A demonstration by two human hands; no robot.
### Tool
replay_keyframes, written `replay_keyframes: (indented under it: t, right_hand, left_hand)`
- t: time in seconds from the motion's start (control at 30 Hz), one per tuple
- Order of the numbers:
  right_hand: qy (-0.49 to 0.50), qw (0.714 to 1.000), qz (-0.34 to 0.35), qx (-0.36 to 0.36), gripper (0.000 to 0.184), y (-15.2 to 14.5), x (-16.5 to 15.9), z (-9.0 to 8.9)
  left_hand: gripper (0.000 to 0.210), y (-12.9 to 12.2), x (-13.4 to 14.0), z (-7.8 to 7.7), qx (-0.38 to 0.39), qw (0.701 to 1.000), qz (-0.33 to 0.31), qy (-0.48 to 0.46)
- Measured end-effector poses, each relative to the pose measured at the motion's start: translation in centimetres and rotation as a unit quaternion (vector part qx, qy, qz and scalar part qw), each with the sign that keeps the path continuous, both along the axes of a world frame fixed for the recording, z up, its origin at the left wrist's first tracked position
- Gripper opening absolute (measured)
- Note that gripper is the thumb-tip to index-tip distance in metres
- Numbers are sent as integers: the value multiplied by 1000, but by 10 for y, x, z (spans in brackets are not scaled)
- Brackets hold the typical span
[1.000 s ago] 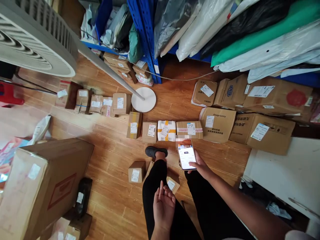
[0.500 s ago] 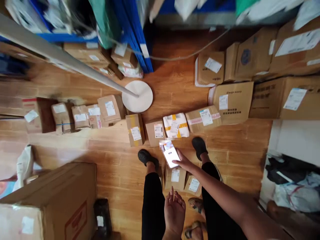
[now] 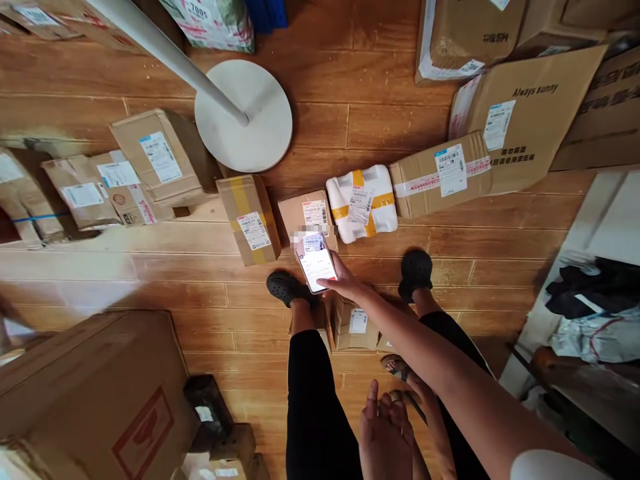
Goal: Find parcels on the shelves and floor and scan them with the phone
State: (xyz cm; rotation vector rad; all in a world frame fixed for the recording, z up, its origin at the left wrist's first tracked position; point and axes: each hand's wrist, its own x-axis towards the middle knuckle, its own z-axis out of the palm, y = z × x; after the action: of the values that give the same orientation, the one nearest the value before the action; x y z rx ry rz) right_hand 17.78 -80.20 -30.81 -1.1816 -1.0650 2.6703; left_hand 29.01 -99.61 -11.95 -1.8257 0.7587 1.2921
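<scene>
My right hand (image 3: 343, 277) is closed around a smartphone (image 3: 317, 267), its lit screen facing up. The phone is held above a small cardboard box (image 3: 303, 210) and partly covers its lower edge; the box's printed label shows on the phone's screen. My left hand (image 3: 385, 433) is low in the view with the palm up, index finger stretched out and the others loosely bent, holding nothing. To the right of that box lies a white parcel (image 3: 343, 200) with yellow tape. On its left stands a brown box (image 3: 245, 230) with yellow tape and a label.
More labelled boxes (image 3: 160, 160) continue the row leftward. A long box (image 3: 425, 180) and larger cartons (image 3: 530, 127) lie at right. A round white base (image 3: 265, 107) with a pole stands behind. A big carton (image 3: 100, 387) is at lower left. Another person's sandalled foot (image 3: 395, 365) is behind my legs.
The view has tilted down and come closer to the row of boxes. The phone has moved from near the white parcel to the small cardboard box at its left, and its screen content differs.
</scene>
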Motion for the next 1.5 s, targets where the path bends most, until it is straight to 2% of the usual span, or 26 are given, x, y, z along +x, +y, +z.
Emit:
replay_keyframes:
  t: [0.13,0.23,0.37,0.43,0.73,0.9,1.07,1.23,1.37,1.5]
  right_hand:
    - [-13,1000,-15,-4,90,2,1,0]
    - [-14,1000,-20,8,90,4,1,-3]
    - [-6,1000,-19,15,90,5,3,-8]
    - [-7,1000,-13,17,90,5,4,-9]
    - [-10,1000,-1,22,88,10,2,-5]
    - [-14,1000,3,16,87,13,-1,-4]
    - [-2,1000,-4,0,90,14,-1,-3]
    - [21,999,-6,-23,95,13,0,5]
    - [24,999,-16,-41,89,10,1,16]
    - [35,997,-28,-60,82,7,5,23]
  left_hand:
    - [26,1,-3,0,-19,1000,6,-6]
    - [20,7,-9,0,-7,1000,15,-10]
    - [39,11,-7,1,17,1000,12,1]
    - [42,12,-6,1,18,1000,4,3]
    - [23,14,-6,-1,13,1000,17,3]
    - [21,20,-8,-2,1,1000,2,6]
    - [28,25,-11,-3,-20,1000,-7,-1]
    - [25,20,-7,-6,4,1000,9,4]
    - [26,16,-2,-8,18,1000,15,13]
    - [26,16,0,-9,13,1000,-7,15]
